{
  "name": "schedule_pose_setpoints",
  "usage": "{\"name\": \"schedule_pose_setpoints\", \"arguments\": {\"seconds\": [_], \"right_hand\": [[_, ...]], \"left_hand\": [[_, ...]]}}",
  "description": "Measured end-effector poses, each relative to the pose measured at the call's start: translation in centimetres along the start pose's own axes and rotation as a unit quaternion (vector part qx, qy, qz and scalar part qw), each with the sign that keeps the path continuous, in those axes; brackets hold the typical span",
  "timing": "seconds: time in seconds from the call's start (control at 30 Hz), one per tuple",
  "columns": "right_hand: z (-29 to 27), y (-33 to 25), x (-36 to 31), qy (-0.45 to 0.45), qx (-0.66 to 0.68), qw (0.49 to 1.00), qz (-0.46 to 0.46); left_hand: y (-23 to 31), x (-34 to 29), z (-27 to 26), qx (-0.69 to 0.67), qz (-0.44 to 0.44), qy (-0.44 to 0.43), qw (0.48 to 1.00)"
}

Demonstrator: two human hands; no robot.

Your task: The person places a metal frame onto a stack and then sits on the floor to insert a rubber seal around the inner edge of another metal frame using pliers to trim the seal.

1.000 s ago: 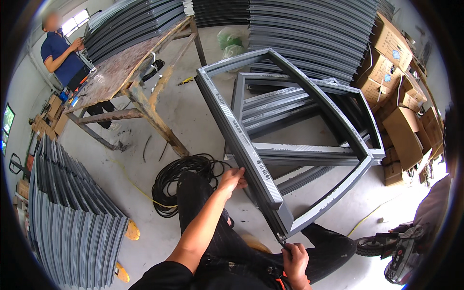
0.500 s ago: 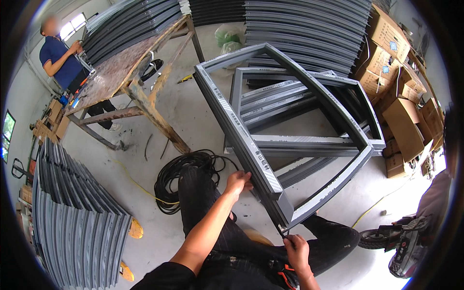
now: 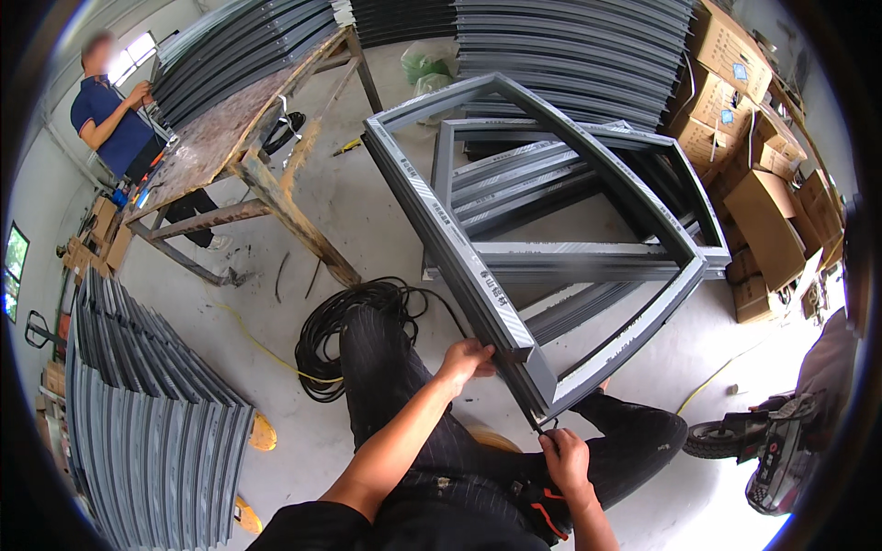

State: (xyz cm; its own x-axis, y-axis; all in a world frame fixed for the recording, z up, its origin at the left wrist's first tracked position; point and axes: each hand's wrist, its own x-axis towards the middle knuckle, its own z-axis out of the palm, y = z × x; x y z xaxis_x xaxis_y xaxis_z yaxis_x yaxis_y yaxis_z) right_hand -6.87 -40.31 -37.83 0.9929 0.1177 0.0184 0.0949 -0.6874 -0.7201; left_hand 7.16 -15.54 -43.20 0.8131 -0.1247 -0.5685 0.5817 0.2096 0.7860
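Note:
A dark grey metal window frame (image 3: 446,225) with pale printed protective film leans in front of me, its nearest corner low between my knees. My left hand (image 3: 467,364) is closed round the lower part of its left side rail. At the near corner my right hand (image 3: 566,459) is closed on a thin black strip, whose short end shows above the fingers; the rest is hidden. A coil of black strip or cable (image 3: 317,354) lies by my left knee, and one strand runs from it toward my left hand. Red-handled pliers (image 3: 554,516) rest at my lap.
More frames (image 3: 588,248) lie behind mine. Stacked grey profiles (image 3: 156,450) stand at left, others (image 3: 570,55) at the back. A worn table (image 3: 220,147) with profiles has a person (image 3: 115,124) beside it. Cardboard boxes (image 3: 726,110) and a wheeled vehicle (image 3: 781,450) are at right.
The frame has shifted slightly in my view. My left hand has moved a little right along with the rail, and my right hand has risen slightly at the corner.

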Motion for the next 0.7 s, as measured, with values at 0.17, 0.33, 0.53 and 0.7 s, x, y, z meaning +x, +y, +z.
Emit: {"name": "schedule_pose_setpoints", "arguments": {"seconds": [0.17, 0.33, 0.53, 0.7], "right_hand": [[-0.1, 0.0, -0.2, 0.003, -0.003, 1.000, -0.007], [0.0, -0.2, 0.0, 0.011, 0.002, 1.000, -0.010], [0.1, 0.1, -0.1, 0.017, -0.018, 1.000, -0.006], [0.3, 0.4, 0.1, 0.022, -0.033, 0.999, -0.026]], "left_hand": [[0.0, -1.9, 1.6, 0.006, 0.001, 0.001, 1.000], [-1.9, -2.1, 1.8, 0.001, -0.002, -0.021, 1.000], [-3.1, -4.1, 4.2, -0.011, -0.045, -0.059, 0.997], [-4.4, -4.2, 4.1, -0.022, -0.058, -0.070, 0.996]]}}
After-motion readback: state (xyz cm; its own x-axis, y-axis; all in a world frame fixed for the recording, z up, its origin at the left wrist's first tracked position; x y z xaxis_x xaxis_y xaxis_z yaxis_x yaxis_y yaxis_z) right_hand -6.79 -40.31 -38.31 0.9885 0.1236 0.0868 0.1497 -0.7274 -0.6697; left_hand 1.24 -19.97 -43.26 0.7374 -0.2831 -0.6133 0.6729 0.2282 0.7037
